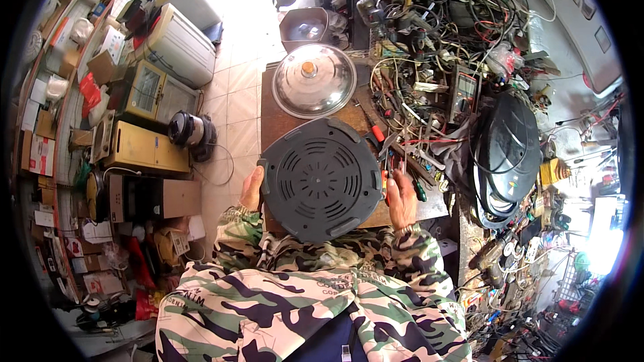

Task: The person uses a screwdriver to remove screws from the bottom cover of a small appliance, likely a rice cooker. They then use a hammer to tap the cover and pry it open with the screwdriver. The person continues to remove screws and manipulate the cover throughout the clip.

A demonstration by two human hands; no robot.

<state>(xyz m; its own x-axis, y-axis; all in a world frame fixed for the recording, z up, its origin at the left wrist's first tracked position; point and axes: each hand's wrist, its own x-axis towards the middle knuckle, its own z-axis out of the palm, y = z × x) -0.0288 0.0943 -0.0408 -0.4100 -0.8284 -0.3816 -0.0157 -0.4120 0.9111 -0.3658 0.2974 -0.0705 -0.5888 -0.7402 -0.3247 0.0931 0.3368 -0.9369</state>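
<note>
A dark grey, rounded-square appliance base (318, 179) with rings of vent slots faces up in front of me, close to my lap. At its left edge, my left hand (252, 189) grips the side, with the thumb up along the rim and the other fingers mostly hidden. My right hand (402, 200) is just off the right edge with its fingers stretched out, beside a green-handled screwdriver (420, 191) and other small tools. Farther up the bench lie a red-handled screwdriver (378, 133) and a glass pot lid (314, 80) with a round knob.
Tangled cables and tools (429, 47) heap up at the far right, with a multimeter (463, 94) among them. A black oval appliance (506, 154) stands to the right. On the left are a rice cooker (191, 131) on the tiled floor (231, 104) and crowded shelves (64, 154).
</note>
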